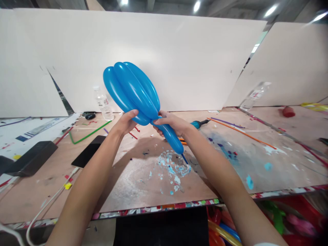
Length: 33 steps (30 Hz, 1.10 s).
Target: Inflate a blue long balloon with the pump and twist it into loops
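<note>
Blue twisted balloon (133, 90) held above the paint-flecked table (256, 160), left hand (126, 123) and right hand (171, 123) fingers pinching the twist junction; judged light, soft, squeaky-slick, puncture-prone, best gripped at the twists.

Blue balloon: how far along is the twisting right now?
The blue balloon is inflated and already folded into three side-by-side lobes. The left hand and right hand both grip it where the lobes meet. One loose segment with its tail hangs below the right hand, not yet folded in.
</note>
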Motion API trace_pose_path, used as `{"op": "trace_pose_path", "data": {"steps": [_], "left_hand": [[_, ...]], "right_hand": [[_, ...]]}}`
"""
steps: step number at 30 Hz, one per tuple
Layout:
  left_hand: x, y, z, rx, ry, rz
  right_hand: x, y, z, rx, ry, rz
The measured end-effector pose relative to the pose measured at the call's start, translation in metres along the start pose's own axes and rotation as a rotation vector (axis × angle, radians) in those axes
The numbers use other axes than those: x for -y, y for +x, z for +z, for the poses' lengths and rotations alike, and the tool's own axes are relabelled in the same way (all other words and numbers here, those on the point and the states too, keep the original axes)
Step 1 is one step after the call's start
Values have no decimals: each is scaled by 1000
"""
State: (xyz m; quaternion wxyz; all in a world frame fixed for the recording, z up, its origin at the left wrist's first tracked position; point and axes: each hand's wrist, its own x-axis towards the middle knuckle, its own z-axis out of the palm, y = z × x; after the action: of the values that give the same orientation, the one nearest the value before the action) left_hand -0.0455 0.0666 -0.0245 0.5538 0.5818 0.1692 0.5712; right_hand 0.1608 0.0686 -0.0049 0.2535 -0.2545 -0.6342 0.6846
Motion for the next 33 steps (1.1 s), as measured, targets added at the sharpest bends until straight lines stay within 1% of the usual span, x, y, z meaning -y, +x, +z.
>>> {"op": "trace_pose_path", "data": {"steps": [4,9,14,16,20,24,26,28,31,33], "left_hand": [[1,0,0,-4,-11,-16],[3,0,1,-7,-12,-2],[3,-1,1,-5,-16,-10],[2,-1,2,-10,-37,-2],[0,-2,3,-58,-68,-7],[0,-3,3,-61,-61,-25],[0,-3,3,-62,-55,-23],[1,-3,1,-68,-48,-18],[0,-1,1,-82,-29,-9],[-2,1,2,-113,-15,12]], "right_hand": [[1,-2,1,-3,-1,-3],[1,0,0,17,3,-41],[0,-1,-2,22,-46,-22],[3,-4,0,3,-77,-13],[11,-11,9,-53,-163,-40],[11,-12,12,-89,-167,-1],[7,-10,10,-76,-136,11],[3,-7,6,-40,-130,-18],[-1,-3,4,0,-165,-74],[-2,-2,5,11,-193,-70]]}}
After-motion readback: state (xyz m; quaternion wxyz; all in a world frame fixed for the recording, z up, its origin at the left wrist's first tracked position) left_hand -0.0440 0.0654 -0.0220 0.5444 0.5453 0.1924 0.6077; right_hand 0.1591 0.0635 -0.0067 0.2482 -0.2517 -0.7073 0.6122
